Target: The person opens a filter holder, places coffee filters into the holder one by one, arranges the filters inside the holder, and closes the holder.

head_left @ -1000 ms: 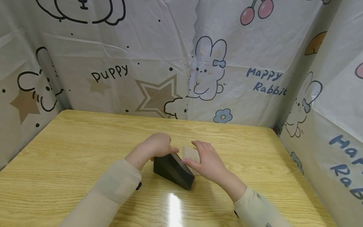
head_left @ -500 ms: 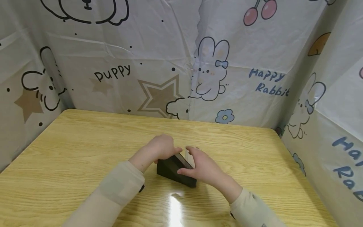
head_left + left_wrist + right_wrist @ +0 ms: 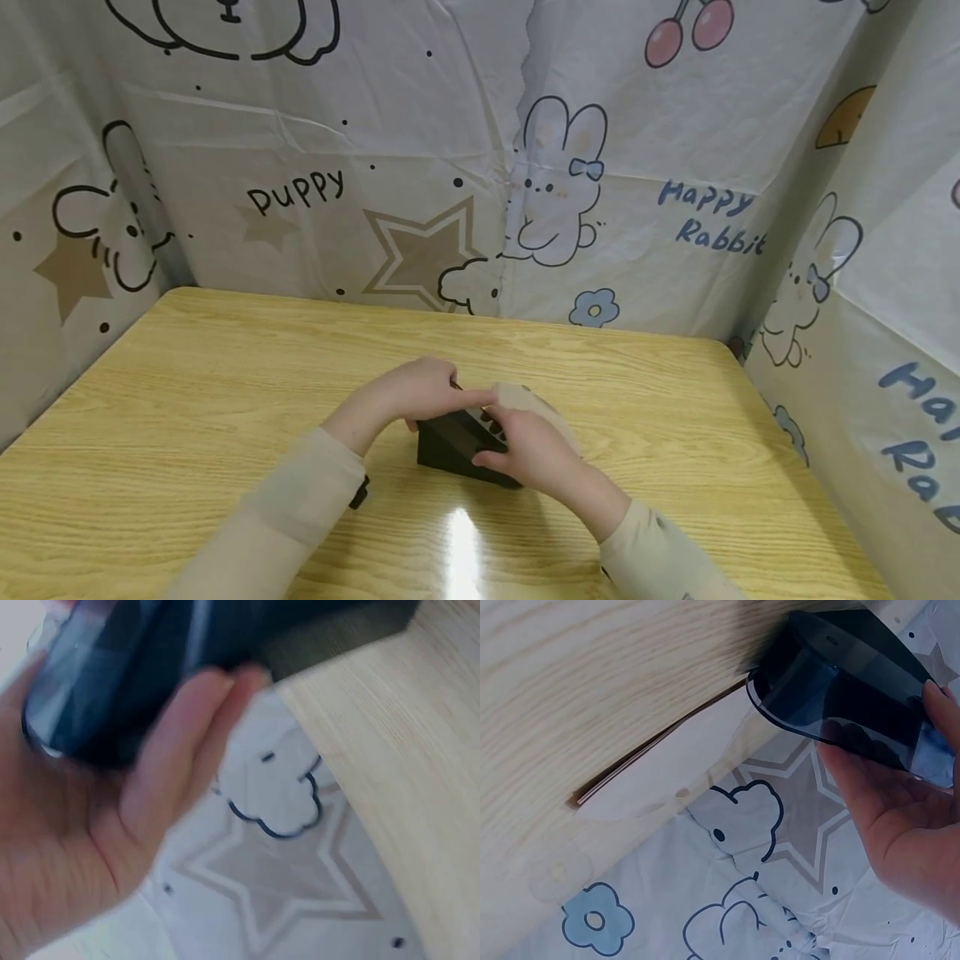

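From my end of the feed, the left hand (image 3: pixel 420 390) is clamped on the raised end of the black wedge-shaped case (image 3: pixel 453 458), which slopes down from that grip and runs in under the right hand (image 3: pixel 536 446). The right hand straddles the low end, thumb across the near side and fingertips up by the left index finger; I cannot tell whether it truly pinches. My main worry is a slip: that plastic looks slick, so a hard push from the right hand could twist the case out of the left one's hold. The two index fingers also sit so close that they could block each other, and a careless sweep of the right hand might shove the pale flat pad (image 3: pixel 660 761) just beyond it along the table (image 3: pixel 225 417). The left wrist view is blurred, so I could misjudge the grip. The case itself looks dark and smooth, with a rounded end below the left hand and a glossy, seemingly see-through face carrying dark oval marks, perhaps reflections, near the fingertips.
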`<state>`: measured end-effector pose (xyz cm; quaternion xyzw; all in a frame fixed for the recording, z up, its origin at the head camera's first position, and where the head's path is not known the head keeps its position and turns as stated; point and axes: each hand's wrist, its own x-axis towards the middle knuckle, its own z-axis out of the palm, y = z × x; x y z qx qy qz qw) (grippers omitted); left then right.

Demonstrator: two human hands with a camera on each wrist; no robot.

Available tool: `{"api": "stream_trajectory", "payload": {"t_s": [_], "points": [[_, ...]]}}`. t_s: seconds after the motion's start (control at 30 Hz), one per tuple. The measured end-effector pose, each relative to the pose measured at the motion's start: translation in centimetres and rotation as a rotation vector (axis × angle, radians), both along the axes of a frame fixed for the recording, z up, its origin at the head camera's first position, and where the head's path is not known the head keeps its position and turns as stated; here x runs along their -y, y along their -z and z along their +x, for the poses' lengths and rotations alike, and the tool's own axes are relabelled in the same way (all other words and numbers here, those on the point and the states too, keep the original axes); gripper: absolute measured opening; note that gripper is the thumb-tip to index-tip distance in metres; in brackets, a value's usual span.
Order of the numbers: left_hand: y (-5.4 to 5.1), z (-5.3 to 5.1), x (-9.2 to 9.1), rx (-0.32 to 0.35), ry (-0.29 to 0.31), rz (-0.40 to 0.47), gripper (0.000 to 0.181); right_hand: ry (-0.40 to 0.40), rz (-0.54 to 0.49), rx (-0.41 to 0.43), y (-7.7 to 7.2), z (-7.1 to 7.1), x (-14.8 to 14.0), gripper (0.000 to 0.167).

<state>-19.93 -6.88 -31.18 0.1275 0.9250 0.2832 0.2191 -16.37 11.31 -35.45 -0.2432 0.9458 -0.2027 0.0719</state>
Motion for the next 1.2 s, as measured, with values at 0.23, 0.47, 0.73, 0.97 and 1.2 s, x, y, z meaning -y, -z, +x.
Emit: {"api": "stream_trajectory", "payload": {"t_s": [0.23,0.47,0.73,0.97,1.2], "points": [[2.2,-1.3,4.2,0.121,0.274,0.268,0.047,0.020,0.009,0.002,0.0,-0.1,0.0,0.036],[4.3,-1.5,4.2,0.019,0.337,0.374,0.038,0.026,0.012,-0.007,-0.1,-0.1,0.3,0.036],[4.6,-1.6,3.9,0.037,0.340,0.382,0.037,0.040,0.022,-0.020,-0.3,-0.3,0.7,0.053],[4.4,-1.5,3.9,0.025,0.333,0.360,0.036,0.040,-0.087,-0.065,-1.6,-0.3,2.5,0.071],[4.6,-1.4,4.1,0.019,0.321,0.357,0.033,0.035,-0.089,-0.112,-2.5,-0.4,3.6,0.052]]}}
